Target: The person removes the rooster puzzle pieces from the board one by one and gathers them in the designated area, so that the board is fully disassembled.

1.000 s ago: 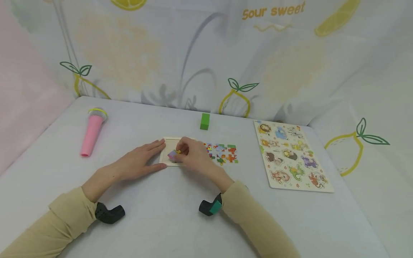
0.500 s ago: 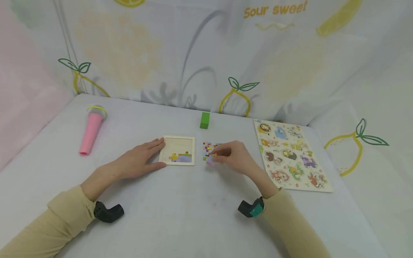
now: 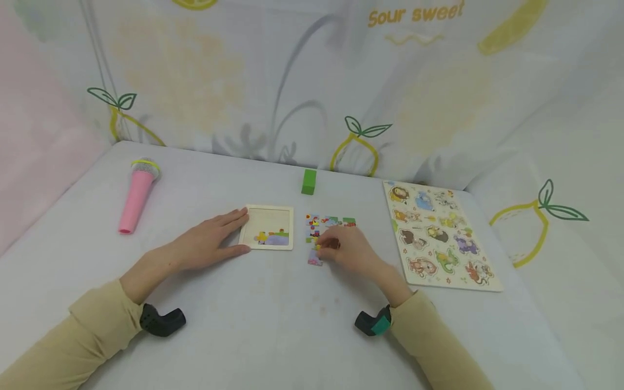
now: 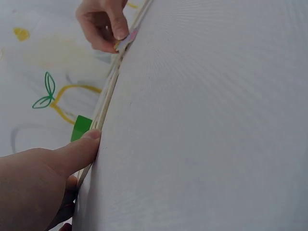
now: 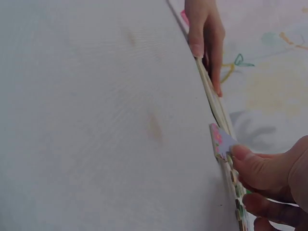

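Note:
My left hand rests with straight fingers along the left side of a small wooden puzzle tray, thumb at its near corner. A few joined jigsaw pieces, purple, yellow and green, lie along the tray's near side. My right hand is right of the tray, over a group of loose jigsaw pieces. Its thumb and fingers pinch a purple jigsaw piece with pink marks. The right wrist view shows this piece tilted up under the thumb. The hand hides several of the loose pieces.
A green block stands behind the tray. At the far left lies a pink toy microphone. An animal puzzle board lies to the right. Printed fabric hangs behind the table's far edge.
My right hand has left the tray, where it held a purple piece that now lies there, and moved right to the loose pieces. It has drawn another purple piece nearer. My left hand stays.

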Tool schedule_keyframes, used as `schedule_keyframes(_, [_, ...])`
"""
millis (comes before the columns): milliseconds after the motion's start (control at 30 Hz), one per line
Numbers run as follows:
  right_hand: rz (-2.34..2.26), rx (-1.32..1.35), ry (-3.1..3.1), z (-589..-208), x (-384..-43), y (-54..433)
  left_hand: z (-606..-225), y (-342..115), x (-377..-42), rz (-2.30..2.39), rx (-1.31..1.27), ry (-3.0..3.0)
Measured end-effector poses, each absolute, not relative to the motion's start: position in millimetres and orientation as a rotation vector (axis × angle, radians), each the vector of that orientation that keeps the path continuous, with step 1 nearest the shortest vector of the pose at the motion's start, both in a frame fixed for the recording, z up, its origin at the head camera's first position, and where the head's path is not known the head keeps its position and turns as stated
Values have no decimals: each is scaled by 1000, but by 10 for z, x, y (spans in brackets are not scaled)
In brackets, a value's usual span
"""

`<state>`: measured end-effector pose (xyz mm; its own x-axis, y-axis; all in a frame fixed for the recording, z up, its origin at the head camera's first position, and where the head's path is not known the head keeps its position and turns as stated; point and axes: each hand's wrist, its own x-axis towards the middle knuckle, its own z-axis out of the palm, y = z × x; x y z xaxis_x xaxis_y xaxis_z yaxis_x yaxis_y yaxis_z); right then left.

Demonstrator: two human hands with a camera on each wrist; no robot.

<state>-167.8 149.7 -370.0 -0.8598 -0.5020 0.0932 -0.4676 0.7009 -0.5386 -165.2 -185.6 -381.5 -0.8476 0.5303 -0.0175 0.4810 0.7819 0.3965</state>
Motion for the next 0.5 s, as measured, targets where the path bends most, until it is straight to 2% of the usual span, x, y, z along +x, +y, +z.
schedule_keyframes(500, [-774,-1003,3008,-3793,-1590,1379,-3830,-1853,-1648,574,813,2848])
